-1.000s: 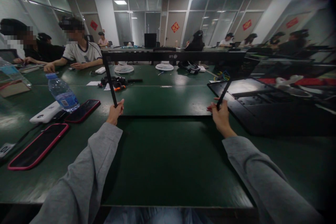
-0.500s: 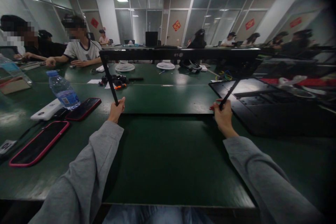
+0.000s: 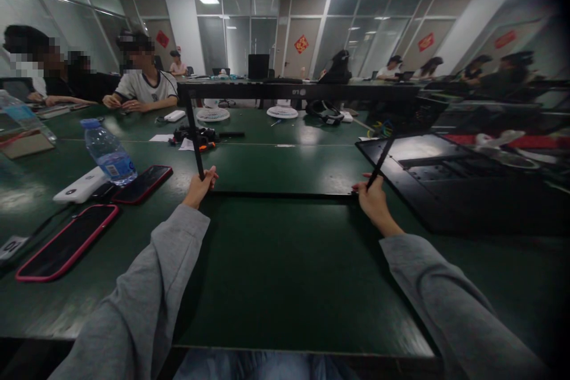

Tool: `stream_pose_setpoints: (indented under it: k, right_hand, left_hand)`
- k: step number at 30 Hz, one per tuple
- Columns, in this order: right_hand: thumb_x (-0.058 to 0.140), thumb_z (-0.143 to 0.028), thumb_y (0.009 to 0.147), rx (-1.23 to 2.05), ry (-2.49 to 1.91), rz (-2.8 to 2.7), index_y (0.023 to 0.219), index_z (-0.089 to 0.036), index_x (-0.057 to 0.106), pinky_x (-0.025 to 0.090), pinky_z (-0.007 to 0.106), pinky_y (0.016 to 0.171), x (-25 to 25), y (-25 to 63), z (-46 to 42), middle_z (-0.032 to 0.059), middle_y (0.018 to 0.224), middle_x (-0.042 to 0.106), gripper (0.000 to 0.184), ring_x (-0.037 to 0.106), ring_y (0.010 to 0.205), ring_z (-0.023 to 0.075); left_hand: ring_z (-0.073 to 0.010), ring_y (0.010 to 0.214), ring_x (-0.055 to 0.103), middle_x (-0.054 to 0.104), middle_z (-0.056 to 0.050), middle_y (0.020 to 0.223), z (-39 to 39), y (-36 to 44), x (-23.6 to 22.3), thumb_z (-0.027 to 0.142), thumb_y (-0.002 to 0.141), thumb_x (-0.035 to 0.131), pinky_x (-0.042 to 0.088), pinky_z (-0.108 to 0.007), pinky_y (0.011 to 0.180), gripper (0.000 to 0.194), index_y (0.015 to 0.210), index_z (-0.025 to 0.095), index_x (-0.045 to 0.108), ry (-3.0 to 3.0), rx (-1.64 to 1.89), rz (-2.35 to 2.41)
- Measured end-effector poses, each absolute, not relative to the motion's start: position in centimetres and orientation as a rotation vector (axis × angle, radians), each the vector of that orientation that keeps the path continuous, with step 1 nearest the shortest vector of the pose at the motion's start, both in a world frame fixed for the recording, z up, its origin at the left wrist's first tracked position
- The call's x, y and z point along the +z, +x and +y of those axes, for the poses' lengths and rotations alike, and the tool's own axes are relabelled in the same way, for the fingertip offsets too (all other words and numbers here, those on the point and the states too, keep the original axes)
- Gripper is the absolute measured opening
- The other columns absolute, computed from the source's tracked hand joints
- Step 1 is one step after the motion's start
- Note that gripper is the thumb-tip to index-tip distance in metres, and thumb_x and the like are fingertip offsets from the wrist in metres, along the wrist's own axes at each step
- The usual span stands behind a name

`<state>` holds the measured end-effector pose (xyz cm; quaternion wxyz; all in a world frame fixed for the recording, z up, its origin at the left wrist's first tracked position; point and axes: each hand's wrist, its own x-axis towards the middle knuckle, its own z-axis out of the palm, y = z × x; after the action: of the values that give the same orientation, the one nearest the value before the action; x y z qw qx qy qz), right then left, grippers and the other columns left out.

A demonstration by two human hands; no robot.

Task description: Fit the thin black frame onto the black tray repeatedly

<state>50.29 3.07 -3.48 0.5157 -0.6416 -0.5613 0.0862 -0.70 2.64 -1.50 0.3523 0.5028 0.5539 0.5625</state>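
Note:
Between my hands stands a thin black monitor bezel (image 3: 249,91), an open rectangle with a mirrored or upturned LG logo on its wide top strip. My left hand (image 3: 200,187) is closed round its left side near the lower corner. On the other side, my right hand (image 3: 374,199) grips the right strip, also low down. The bezel's lower strip lies on or just over the green table (image 3: 285,273), and the table shows through the opening. To the right of my right hand lies a large black monitor panel or back cover (image 3: 427,181).
Left of me are a pink-edged phone (image 3: 66,243), a darker phone (image 3: 142,184), a white power bank (image 3: 82,184) and a water bottle (image 3: 109,154). Beyond the bezel are white fans (image 3: 282,112) and a black headset (image 3: 324,111). Co-workers sit across the table.
The bezel's top strip has shifted and its sides lean differently, with the right side moved inward. My right hand has moved slightly left; both hands keep their hold.

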Motion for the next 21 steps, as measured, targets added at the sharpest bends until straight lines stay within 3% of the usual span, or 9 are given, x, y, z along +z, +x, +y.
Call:
stream_pose_setpoints:
  k: [7,13,21]
  right_hand:
    - [0.046,-0.028,0.085,0.145,-1.683,-1.319,0.121,-0.019,0.051,0.052,0.044,0.079,-4.1,51.2,3.3,0.0046,0.080,0.066,0.037,0.064,0.072,0.0245]
    - [0.056,-0.030,0.083,0.131,-1.839,-1.261,0.132,-0.023,0.054,0.047,0.042,0.090,-4.6,52.0,3.4,0.0063,0.090,0.067,0.050,0.064,0.090,0.0264]
    - [0.062,-0.026,0.077,0.241,-1.817,-1.198,0.123,-0.024,0.061,0.050,0.039,0.085,-4.8,52.4,3.7,0.0061,0.097,0.068,0.047,0.064,0.088,0.0230]
  left_hand:
    - [-0.0236,0.081,0.068,0.070,-0.007,0.091,1.7,-0.9,-1.6,0.052,0.089,0.058,0.049,-0.034,0.076,0.048,0.126,0.021,0.056,1.761,1.216,1.973]
    - [-0.0278,0.104,0.067,0.074,-0.012,0.106,1.4,-0.3,-0.8,0.044,0.092,0.053,0.048,-0.035,0.088,0.038,0.114,0.018,0.071,1.822,0.898,2.218]
    - [-0.0246,0.098,0.067,0.075,-0.009,0.104,1.6,-0.6,-0.7,0.046,0.091,0.051,0.048,-0.032,0.082,0.041,0.114,0.021,0.074,1.817,0.868,2.255]
